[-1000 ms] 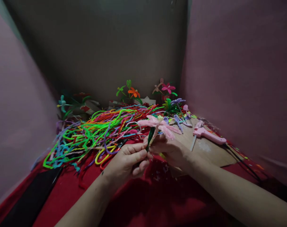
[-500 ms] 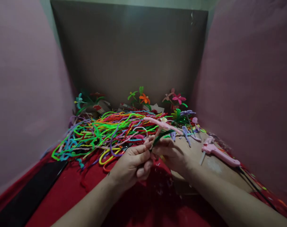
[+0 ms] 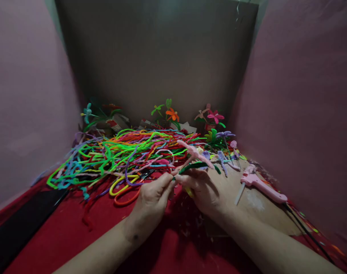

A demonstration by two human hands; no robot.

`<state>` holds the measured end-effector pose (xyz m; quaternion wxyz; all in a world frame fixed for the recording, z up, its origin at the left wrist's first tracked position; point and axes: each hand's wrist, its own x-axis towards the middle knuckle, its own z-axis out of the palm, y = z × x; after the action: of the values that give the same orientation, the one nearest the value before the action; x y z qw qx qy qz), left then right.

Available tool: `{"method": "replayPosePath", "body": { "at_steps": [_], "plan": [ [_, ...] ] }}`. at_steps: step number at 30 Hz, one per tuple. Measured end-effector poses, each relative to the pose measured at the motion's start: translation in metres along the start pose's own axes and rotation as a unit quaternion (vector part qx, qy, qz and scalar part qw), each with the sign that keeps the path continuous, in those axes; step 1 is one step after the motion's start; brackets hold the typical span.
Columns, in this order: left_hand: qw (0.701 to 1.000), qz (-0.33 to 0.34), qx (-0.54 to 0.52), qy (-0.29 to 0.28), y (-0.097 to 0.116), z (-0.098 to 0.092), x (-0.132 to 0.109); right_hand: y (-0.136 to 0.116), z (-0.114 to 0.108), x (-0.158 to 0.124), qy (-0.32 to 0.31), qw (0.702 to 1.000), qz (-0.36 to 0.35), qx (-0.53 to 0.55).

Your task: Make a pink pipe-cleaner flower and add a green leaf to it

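A pink fuzzy flower (image 3: 195, 153) made of pipe cleaners leans up and to the right above both hands. Beside its stem curves a dark green leaf (image 3: 197, 165). My left hand (image 3: 155, 196) pinches the lower end of the stem between thumb and fingers. Fingertips touching the left ones, my right hand (image 3: 200, 188) is closed on the green leaf and stem base. A bit of yellow shows under the right fingers; what it belongs to is unclear.
Behind the hands lies a heap of colourful pipe cleaners (image 3: 133, 152), with scissors (image 3: 124, 190) at its front. A pink glue gun (image 3: 263, 187) rests on a board (image 3: 247, 209) at the right. Finished flowers (image 3: 172, 114) stand at the back. A black flat object (image 3: 27, 224) lies left.
The view has shifted slightly. Both hands have turned, and the left fingers are now less curled into view. The pink flower tilts further right, and the green leaf lies flatter.
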<state>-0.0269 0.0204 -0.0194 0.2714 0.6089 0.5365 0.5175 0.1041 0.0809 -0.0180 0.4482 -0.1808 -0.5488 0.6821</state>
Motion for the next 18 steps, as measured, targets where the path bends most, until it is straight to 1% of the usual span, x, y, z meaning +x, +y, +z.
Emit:
{"method": "replayPosePath", "body": {
  "at_steps": [1, 3, 5, 7, 9, 11, 13, 14, 16, 17, 18],
  "plan": [
    [1.000, -0.020, -0.019, -0.005, 0.000, 0.000, 0.000, -0.002, 0.000, 0.000, -0.010, 1.000, -0.008, -0.016],
    [0.991, -0.090, -0.095, -0.026, 0.001, 0.000, 0.002, -0.005, 0.001, 0.001, -0.036, 0.999, -0.008, -0.039],
    [0.971, -0.148, -0.178, -0.049, 0.005, -0.001, 0.004, -0.007, 0.001, 0.001, -0.055, 0.998, 0.008, -0.037],
    [0.946, -0.179, -0.260, -0.077, 0.008, -0.002, 0.006, -0.006, 0.000, 0.002, -0.060, 0.998, 0.026, -0.010],
    [0.910, -0.195, -0.347, -0.118, 0.010, -0.003, 0.006, -0.005, -0.002, 0.001, -0.061, 0.997, 0.040, 0.026],
    [0.862, -0.211, -0.429, -0.167, 0.009, -0.004, 0.006, -0.004, -0.003, 0.001, -0.071, 0.994, 0.055, 0.055],
    [0.821, -0.220, -0.483, -0.211, 0.007, -0.006, 0.004, -0.003, -0.003, 0.001, -0.083, 0.991, 0.073, 0.081],
    [0.806, -0.223, -0.498, -0.230, 0.006, -0.007, 0.004, -0.003, -0.003, 0.001, -0.089, 0.989, 0.079, 0.093],
    [0.790, -0.223, -0.509, -0.261, 0.004, -0.009, 0.003, -0.003, -0.001, 0.002, -0.101, 0.985, 0.081, 0.115],
    [0.790, -0.220, -0.503, -0.273, 0.004, -0.010, 0.004, -0.002, -0.001, 0.002, -0.102, 0.984, 0.080, 0.123],
    [0.797, -0.218, -0.489, -0.279, 0.004, -0.010, 0.004, -0.002, 0.000, 0.002, -0.098, 0.984, 0.078, 0.129]
  ]
}}
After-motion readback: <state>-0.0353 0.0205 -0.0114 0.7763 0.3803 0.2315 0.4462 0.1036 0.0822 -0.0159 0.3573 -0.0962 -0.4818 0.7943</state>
